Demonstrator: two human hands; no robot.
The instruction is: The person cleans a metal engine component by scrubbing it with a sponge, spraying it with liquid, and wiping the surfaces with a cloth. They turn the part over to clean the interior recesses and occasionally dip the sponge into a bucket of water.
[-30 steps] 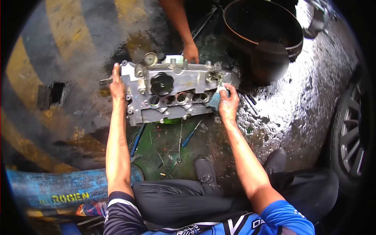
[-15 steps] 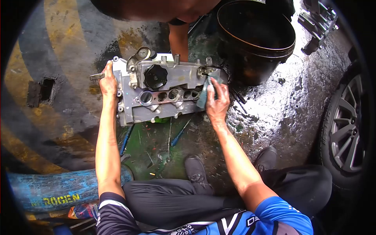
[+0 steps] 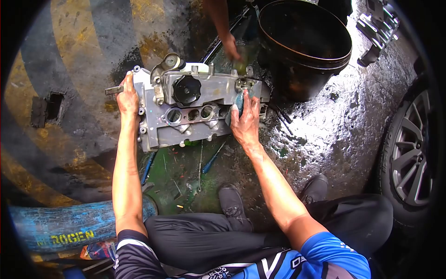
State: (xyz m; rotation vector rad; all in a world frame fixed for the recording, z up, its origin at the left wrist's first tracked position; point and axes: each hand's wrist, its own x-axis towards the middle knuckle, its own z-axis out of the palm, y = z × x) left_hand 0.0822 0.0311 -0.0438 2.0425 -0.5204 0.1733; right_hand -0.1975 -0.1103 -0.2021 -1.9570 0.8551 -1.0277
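my left grip (image 3: 127, 98) clasps the metal engine part (image 3: 213, 90) by its left edge. my half-curled right grip (image 3: 246, 116) holds a cloth (image 3: 239, 100) on its right end.

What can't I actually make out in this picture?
All in the head view:
Blue-green cloth: mostly hidden by the person's right hand.
Underside of the grey metal engine part: hidden by its own upper face.
Co-worker's hand: blurred.
Black-tyred, grey-spoked wheel: cut off by the dark right border.
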